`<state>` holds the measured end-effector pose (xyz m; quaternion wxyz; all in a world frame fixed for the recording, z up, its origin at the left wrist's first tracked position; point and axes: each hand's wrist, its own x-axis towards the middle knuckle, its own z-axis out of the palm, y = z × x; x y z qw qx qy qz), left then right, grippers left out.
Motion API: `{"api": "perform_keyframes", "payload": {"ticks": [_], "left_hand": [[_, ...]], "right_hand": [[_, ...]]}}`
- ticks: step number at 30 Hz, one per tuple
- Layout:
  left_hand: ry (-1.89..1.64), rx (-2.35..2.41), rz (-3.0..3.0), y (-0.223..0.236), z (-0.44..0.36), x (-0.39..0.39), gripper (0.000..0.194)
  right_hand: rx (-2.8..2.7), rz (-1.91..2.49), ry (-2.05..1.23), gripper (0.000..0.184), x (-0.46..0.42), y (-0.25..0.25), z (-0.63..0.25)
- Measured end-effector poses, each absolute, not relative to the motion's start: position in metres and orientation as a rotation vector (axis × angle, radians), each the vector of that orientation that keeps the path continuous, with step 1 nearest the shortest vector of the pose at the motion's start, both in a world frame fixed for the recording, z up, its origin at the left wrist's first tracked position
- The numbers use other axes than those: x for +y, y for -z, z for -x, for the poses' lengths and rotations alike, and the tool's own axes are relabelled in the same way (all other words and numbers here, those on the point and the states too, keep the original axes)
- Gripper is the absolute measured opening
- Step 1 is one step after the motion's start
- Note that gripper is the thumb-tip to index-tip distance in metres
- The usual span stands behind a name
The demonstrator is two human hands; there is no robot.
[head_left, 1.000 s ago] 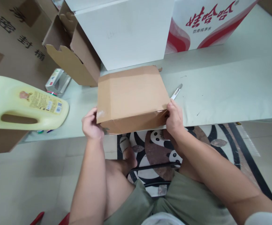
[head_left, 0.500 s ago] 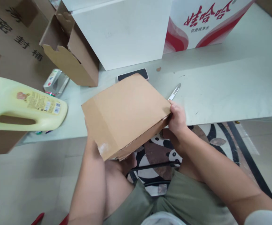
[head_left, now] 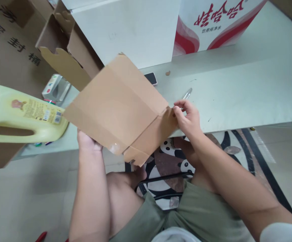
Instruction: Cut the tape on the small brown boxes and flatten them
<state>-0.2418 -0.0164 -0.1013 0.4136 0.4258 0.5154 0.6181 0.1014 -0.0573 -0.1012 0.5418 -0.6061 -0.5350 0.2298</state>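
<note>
I hold a brown cardboard box [head_left: 115, 107] lifted off the pale table [head_left: 236, 90] and tilted, its near corner pointing down toward my lap. My left hand [head_left: 87, 141] is under the box's lower left edge, its fingers hidden behind the cardboard. My right hand [head_left: 187, 117] pinches the box's right corner between thumb and fingers. A black phone [head_left: 151, 78] lies on the table just behind the box.
A metal blade or tool [head_left: 187, 93] lies on the table near my right hand. A yellow jug [head_left: 17, 114] lies at the left. An open brown carton [head_left: 65, 57], a white box [head_left: 126, 30] and a red-and-white carton [head_left: 216, 23] stand behind.
The box went from resting flat at the table edge to lifted and turned, its left side swinging up and toward me. The phone under it came into view.
</note>
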Motion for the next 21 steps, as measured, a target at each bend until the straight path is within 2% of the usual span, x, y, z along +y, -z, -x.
{"api": "perform_keyframes", "payload": {"ticks": [3,7,11,19,21], "left_hand": [[-1.619,1.250,-0.917,0.101,0.243,-0.012,0.038],[-1.612,1.198,-0.920,0.100,0.243,-0.011,0.035],[-1.619,1.088,-0.832,0.094,0.233,-0.017,0.042],[-1.733,1.065,-0.498,0.085,0.200,-0.028,0.014],[-1.680,1.003,-0.460,0.080,0.197,-0.029,0.015]], "right_hand": [[-1.236,1.433,-0.651,0.046,-0.053,0.108,-0.101],[-1.121,1.234,-1.164,0.062,-0.051,0.112,-0.095],[-0.952,1.243,-1.265,0.060,-0.055,0.113,-0.087],[-0.835,1.161,-1.471,0.059,-0.077,0.098,-0.074],[-0.778,1.152,-1.469,0.057,-0.083,0.089,-0.078]]}}
